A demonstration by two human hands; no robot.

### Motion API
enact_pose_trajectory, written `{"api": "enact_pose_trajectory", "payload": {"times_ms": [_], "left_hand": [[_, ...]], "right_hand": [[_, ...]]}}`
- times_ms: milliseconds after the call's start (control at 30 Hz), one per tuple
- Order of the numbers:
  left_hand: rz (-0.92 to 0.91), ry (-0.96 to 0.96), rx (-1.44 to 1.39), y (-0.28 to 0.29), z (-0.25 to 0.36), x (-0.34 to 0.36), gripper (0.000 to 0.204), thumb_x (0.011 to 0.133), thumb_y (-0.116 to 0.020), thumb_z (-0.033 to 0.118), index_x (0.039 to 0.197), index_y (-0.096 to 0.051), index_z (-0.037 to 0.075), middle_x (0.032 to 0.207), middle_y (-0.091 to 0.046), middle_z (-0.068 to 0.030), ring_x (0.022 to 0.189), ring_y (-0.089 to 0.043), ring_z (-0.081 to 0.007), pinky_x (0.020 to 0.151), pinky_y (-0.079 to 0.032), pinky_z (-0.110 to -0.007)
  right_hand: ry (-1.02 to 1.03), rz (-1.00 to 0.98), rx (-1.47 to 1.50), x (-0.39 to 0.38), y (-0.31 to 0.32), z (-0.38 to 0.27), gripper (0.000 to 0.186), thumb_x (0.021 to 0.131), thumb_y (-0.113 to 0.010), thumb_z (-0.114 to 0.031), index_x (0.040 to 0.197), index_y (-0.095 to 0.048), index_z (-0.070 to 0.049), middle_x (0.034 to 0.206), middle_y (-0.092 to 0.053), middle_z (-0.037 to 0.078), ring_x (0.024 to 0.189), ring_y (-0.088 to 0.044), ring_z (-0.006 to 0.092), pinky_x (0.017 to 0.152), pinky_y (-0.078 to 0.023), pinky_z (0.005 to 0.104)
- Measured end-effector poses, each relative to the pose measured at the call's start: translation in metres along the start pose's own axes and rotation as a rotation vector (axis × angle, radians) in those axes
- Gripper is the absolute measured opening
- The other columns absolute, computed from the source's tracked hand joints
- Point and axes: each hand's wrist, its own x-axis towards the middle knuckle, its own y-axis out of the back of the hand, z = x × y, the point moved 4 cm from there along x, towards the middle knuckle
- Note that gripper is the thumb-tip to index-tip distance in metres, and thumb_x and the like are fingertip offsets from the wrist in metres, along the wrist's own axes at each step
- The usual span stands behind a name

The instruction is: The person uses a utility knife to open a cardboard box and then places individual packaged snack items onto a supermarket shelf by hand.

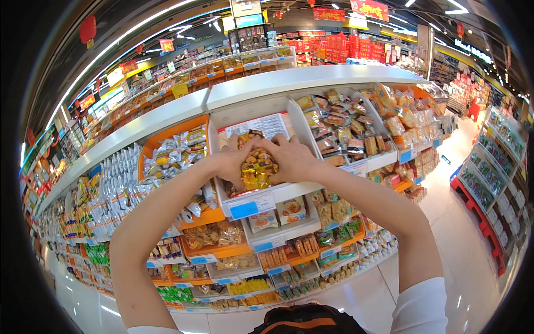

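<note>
Both my hands are in a white display bin point(219, 192), on either side of a small heap of gold-and-brown wrapped snack packets point(257, 171). My left hand point(230, 163) curls around the heap's left side. From the right, my right hand point(293, 160) cups it, with the thumb toward the middle. The thumbs come close together over the packets, and the fingertips are partly hidden. A printed sheet point(264, 126) lies in the bin behind my hands. On the bin's front is a blue-and-white price label point(251, 207).
Left of the bin, an orange bin point(151, 146) holds silver packets. To the right, another white bin holds wrapped snack bars point(345, 125). More stocked shelves run below, with bagged crackers point(208, 236). A silver ledge point(311, 79) runs behind. A clear-sided rack point(489, 161) stands across the aisle.
</note>
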Motion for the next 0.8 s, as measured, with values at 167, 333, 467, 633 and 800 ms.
{"api": "enact_pose_trajectory", "payload": {"times_ms": [167, 333, 467, 633, 800], "left_hand": [[0.024, 0.138, -0.259, -0.002, 0.012, -0.009, 0.134, 0.051, -0.086, 0.021, 0.151, 0.004, 0.028, 0.136, -0.020, -0.0279, 0.121, -0.043, -0.0425, 0.102, -0.040, -0.041], [0.099, 0.176, -0.494, -0.010, 0.013, -0.022, 0.117, 0.063, -0.080, 0.011, 0.152, -0.006, 0.025, 0.140, -0.020, -0.0180, 0.120, -0.043, -0.0345, 0.084, -0.054, -0.036], [0.268, 0.164, -0.962, -0.015, 0.037, -0.026, 0.102, 0.062, -0.084, 0.008, 0.145, -0.025, 0.002, 0.136, -0.033, -0.0142, 0.104, -0.057, -0.0241, 0.082, -0.053, -0.031], [0.270, 0.099, -1.210, -0.022, 0.017, -0.016, 0.098, 0.062, -0.085, 0.008, 0.143, -0.030, 0.018, 0.118, -0.056, -0.0089, 0.103, -0.060, -0.0201, 0.075, -0.057, -0.036], [0.189, 0.164, -1.082, -0.019, 0.010, -0.009, 0.116, 0.059, -0.088, 0.014, 0.151, -0.017, 0.022, 0.114, -0.058, -0.0130, 0.103, -0.060, -0.0258, 0.069, -0.058, -0.038]], "right_hand": [[-0.124, 0.079, 0.225, -0.001, -0.009, 0.020, 0.082, 0.064, -0.079, -0.031, 0.132, -0.034, -0.030, 0.120, -0.046, 0.018, 0.104, -0.055, 0.0456, 0.087, -0.050, 0.0474], [-0.128, 0.042, 0.466, -0.002, -0.006, 0.023, 0.084, 0.063, -0.079, -0.029, 0.134, -0.036, -0.030, 0.120, -0.044, 0.023, 0.107, -0.055, 0.0424, 0.093, -0.047, 0.0434], [-0.080, 0.099, 0.813, 0.012, -0.016, 0.042, 0.085, 0.063, -0.081, -0.023, 0.136, -0.036, -0.020, 0.121, -0.049, 0.020, 0.109, -0.055, 0.0329, 0.094, -0.047, 0.0387], [-0.098, 0.005, 1.448, 0.012, -0.018, 0.017, 0.080, 0.068, -0.076, -0.006, 0.136, -0.034, -0.008, 0.122, -0.053, 0.012, 0.108, -0.056, 0.0203, 0.090, -0.048, 0.0319], [-0.142, -0.039, 1.320, 0.015, -0.018, 0.022, 0.077, 0.071, -0.074, -0.009, 0.136, -0.033, -0.008, 0.121, -0.054, 0.012, 0.108, -0.056, 0.0202, 0.089, -0.049, 0.0313]]}}
